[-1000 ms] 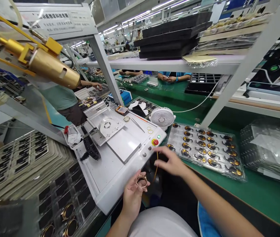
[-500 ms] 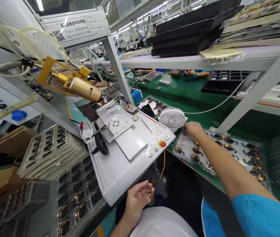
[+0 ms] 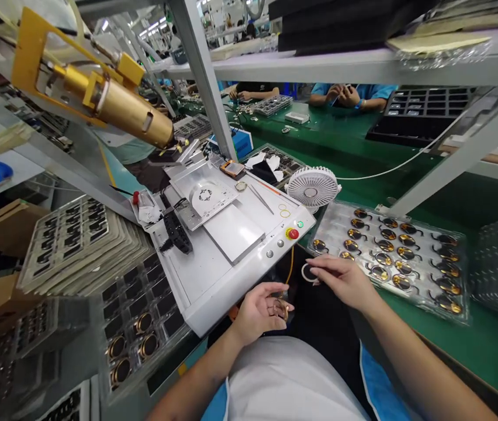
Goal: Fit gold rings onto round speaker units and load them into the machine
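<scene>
In front of my lap, my left hand curls its fingers around a thin gold-coloured metal ring. To its right, my right hand pinches a small round piece with a pale rim between thumb and fingers; the fingertips cover part of it. The two hands are apart, with the held pieces facing each other. Beside my right hand lies a clear plastic tray with several dark, shiny round parts, each with a short curved tail.
A white machine bed carries a metal fixture, tweezers and a red button. A white fan stands at its corner. A gold cylinder head hangs at upper left. Stacked trays stand left. Co-workers' hands show across the bench.
My right hand has come back from the tray's far left corner beside the fan, now holding the round pale-rimmed piece. My left hand has risen slightly rightward with the ring. The view has shifted.
</scene>
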### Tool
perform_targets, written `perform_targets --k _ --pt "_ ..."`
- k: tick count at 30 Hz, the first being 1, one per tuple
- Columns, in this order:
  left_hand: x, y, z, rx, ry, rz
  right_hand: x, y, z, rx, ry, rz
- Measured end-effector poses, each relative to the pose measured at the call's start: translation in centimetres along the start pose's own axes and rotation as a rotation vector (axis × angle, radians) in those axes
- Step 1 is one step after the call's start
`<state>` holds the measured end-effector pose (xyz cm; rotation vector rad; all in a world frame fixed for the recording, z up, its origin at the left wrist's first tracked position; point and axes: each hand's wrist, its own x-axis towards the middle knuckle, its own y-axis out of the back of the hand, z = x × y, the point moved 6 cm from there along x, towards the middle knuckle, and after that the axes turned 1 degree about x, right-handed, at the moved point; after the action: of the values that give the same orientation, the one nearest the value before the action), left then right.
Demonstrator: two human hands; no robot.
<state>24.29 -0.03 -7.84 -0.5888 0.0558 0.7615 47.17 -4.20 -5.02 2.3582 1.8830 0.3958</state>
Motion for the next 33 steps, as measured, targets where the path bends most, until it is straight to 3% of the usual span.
perform_targets --k 3,6,10,12,15,18,20,22,25,28,30,33 --pt "0.2 -0.9 0.4 -0.052 0.044 -0.123 -1.2 -3.2 -3.1 0.017 0.151 -0.054" --pt "-0.4 -0.4 0.4 -0.087 0.073 -0.177 -1.2 -5.3 -5.4 -0.075 0.281 -0.119" --pt "-1.6 1.7 0.4 -0.115 0.070 -0.102 0.6 -7.3 -6.5 -0.144 0.338 -0.242" --pt "-2.1 2.9 0.9 -0.133 0.021 -0.023 3.0 -7.7 -6.3 -0.155 0.267 -0.202" --pt "-3.0 3.9 1.8 -0.140 -0.057 0.048 7.9 -7.8 -4.6 -0.050 -0.028 -0.056" --pt "-4.0 4.3 2.5 -0.105 -0.115 0.065 11.5 -7.9 -2.7 0.041 -0.308 0.041" --pt "-4.7 4.6 2.6 -0.058 -0.152 0.057 12.5 -7.6 -2.1 0.021 -0.370 0.078" --pt "-5.3 4.8 2.6 0.020 -0.192 0.040 11.9 -7.2 -1.9 -0.015 -0.364 0.123" --pt "-5.9 4.8 2.6 0.234 -0.298 0.084 8.7 -7.4 -2.3 0.028 -0.294 0.139" --pt "-5.9 3.8 2.8 0.540 -0.433 0.130 4.2 -9.9 -2.8 0.209 -0.292 -0.034" --pt "-5.4 2.6 2.5 0.725 -0.456 0.093 1.8 -11.7 -3.1 0.344 -0.314 -0.103" --pt "-4.4 1.2 1.8 0.929 -0.426 0.007 0.3 -12.5 -3.2 0.476 -0.312 -0.006"
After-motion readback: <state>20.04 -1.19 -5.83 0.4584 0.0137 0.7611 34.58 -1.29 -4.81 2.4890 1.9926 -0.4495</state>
